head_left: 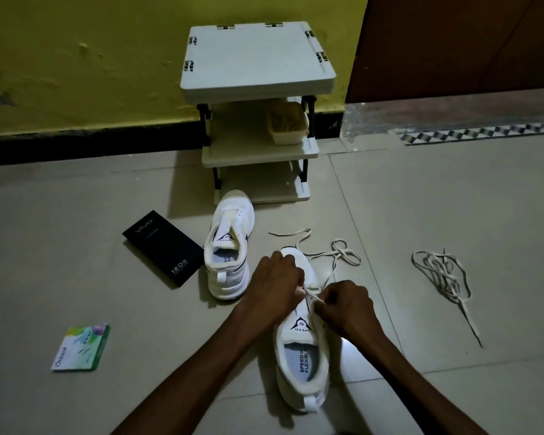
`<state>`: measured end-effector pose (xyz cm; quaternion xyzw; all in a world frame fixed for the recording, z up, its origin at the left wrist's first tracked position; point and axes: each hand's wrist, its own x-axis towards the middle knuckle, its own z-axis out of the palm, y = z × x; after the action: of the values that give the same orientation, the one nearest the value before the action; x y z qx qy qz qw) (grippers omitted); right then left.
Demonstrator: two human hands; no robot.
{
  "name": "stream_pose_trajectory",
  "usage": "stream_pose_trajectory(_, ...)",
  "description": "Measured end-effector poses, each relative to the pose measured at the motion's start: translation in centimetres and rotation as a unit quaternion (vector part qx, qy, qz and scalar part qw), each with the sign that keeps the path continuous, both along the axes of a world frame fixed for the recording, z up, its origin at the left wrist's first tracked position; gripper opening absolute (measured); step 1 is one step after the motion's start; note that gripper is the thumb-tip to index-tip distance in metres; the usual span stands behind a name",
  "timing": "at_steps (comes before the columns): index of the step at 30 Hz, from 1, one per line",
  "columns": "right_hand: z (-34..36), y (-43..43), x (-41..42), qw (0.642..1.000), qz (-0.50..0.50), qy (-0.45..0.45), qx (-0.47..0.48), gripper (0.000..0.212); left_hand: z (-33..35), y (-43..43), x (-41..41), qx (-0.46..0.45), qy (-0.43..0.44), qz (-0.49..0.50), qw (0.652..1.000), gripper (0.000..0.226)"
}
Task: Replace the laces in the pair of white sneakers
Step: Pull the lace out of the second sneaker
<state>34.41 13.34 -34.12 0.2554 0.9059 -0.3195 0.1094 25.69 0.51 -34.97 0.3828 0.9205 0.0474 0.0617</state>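
near sneaker (302, 365) lower centre, lace (339, 252) trailing toward centre right. left hand (274, 287) curled round its forepart; right hand (346, 306) pinches lace at eyelets. risk: slack tail knots, or tip slips from pinch, eyelet skipped in dim light. far sneaker (230, 243) unlaced, centre.

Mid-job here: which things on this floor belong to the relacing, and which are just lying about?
In the job:
near sneaker
threaded lace, pinched by left hand and right hand
far sneaker, unlaced
spare lace bundle

Lying about:
black box
green packet
shelf rack
tub on its shelf
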Motion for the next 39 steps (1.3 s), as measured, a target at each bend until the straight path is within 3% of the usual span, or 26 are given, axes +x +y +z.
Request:
stream_pose_trajectory(4,0.0,-0.1,0.0,1.000,0.006,0.005,0.001,0.017,-0.2,0.3,0.2,-0.017,0.031,-0.030,0.999,0.011)
stream_pose_trajectory(7,0.0,0.0,0.0,1.000,0.007,0.001,0.000,0.015,-0.9,0.5,0.3,-0.004,0.075,-0.042,0.996,0.019)
stream_pose_trajectory(9,0.0,0.1,0.0,1.000,0.008,0.001,-0.003,0.012,0.3,0.4,0.3,0.017,0.096,-0.019,0.995,0.006)
stream_pose_trajectory(12,-0.2,0.2,0.1,1.000,-0.006,0.003,-0.014,0.008,2.4,-1.0,-2.5,0.060,0.186,0.167,0.966,0.009)
stream_pose_trajectory(14,-0.4,0.2,0.2,1.000,-0.014,0.005,-0.016,0.009,3.6,-2.4,-4.0,0.160,0.184,0.284,0.927,0.012)
stream_pose_trajectory(17,-0.6,0.0,0.2,1.000,-0.012,0.007,-0.013,0.020,4.5,-2.5,-3.2,0.288,0.141,0.332,0.887,0.009)
stream_pose_trajectory(19,-0.6,0.1,0.1,1.000,-0.010,0.010,-0.010,0.022,4.2,-1.8,-2.3,0.280,0.057,0.284,0.915,0.007)
stream_pose_trajectory(21,-0.6,0.2,0.1,1.000,-0.005,0.010,-0.012,0.021,3.5,-1.4,-1.2,0.254,-0.063,0.168,0.950,0.006)
stream_pose_trajectory(23,-0.6,0.3,0.1,1.000,0.001,0.006,-0.011,0.020,2.3,-0.8,-0.2,0.176,-0.101,0.073,0.976,0.014)
stream_pose_trajectory(26,-0.8,0.2,-0.1,1.000,0.002,0.005,-0.011,0.015,0.0,0.0,0.8,0.070,-0.060,0.011,0.996,0.021)
stream_pose_trajectory(29,-1.2,0.1,-0.2,1.000,-0.005,0.007,-0.019,0.015,-0.9,0.0,1.0,0.025,0.021,-0.018,0.999,0.013)
stream_pose_trajectory(31,-1.3,0.1,-0.2,1.000,-0.011,0.003,-0.023,0.014,-1.1,0.2,0.9,-0.004,0.061,-0.032,0.998,0.019)
stream_pose_trajectory(36,-1.2,0.2,-0.1,1.000,-0.009,0.013,-0.017,0.017,-1.0,0.5,0.8,-0.007,0.066,-0.042,0.997,0.019)
stream_pose_trajectory(39,-1.2,0.1,-0.1,1.000,-0.008,0.014,-0.013,0.017,0.1,1.1,0.9,-0.066,0.038,-0.038,0.996,0.022)
